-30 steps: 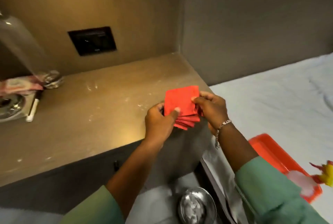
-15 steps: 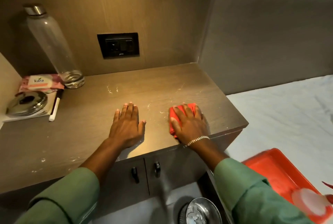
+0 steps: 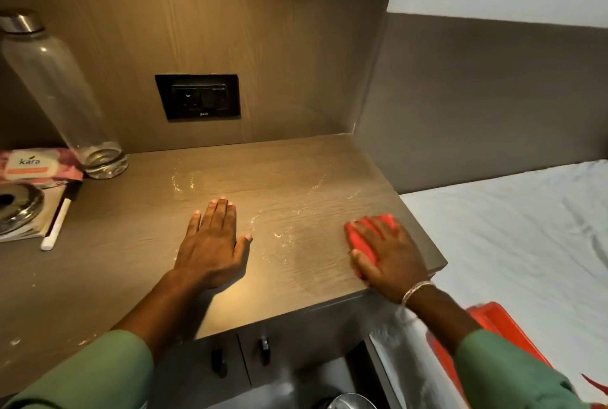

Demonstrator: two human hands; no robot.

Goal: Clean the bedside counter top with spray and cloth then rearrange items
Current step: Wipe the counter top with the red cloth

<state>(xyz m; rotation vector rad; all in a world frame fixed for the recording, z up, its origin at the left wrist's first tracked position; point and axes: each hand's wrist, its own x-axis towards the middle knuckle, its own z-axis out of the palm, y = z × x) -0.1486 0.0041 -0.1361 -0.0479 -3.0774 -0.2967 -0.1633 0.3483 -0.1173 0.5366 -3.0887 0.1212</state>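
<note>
Counter [image 3: 138, 264] first: a wood-grain top, matte brown, with a straight front edge and a square right corner that ends just beside the bed [image 3: 513, 244]. Thin streaks of wet spray [image 3: 279, 211] glint across its middle, in loose arcs between my two hands. My right hand [image 3: 391, 254] lies flat on the red cloth [image 3: 365, 237], a soft folded pad, palm pressing it down near the right front corner; the grip is no clench, just spread fingers bearing on the fabric. A metal bracelet [image 3: 416, 290] rings that wrist. My left hand [image 3: 210, 244] rests open and empty, palm down on the bare wood at the centre, fingers together, well apart from the cloth.

Along the left side the clutter sits close together: a tall clear bottle [image 3: 59, 93] with a steel cap, upright against the back panel; a soft pink wipes packet [image 3: 36, 167] just beside its base; a round shiny metal lid [image 3: 16, 211] lying on a flat booklet [image 3: 49, 211]; and a slim white marker [image 3: 56, 226] touching the booklet's right edge. A black socket plate [image 3: 199, 96] is set flush in the grained back wall.

Between the marker and my left hand the surface is open, and so is the whole back strip to the right wall. Below the front edge are two cabinet doors with small dark knobs [image 3: 218, 361]. A red tray [image 3: 493, 326] lies on the bed's wrinkled white sheet, near my right sleeve.
</note>
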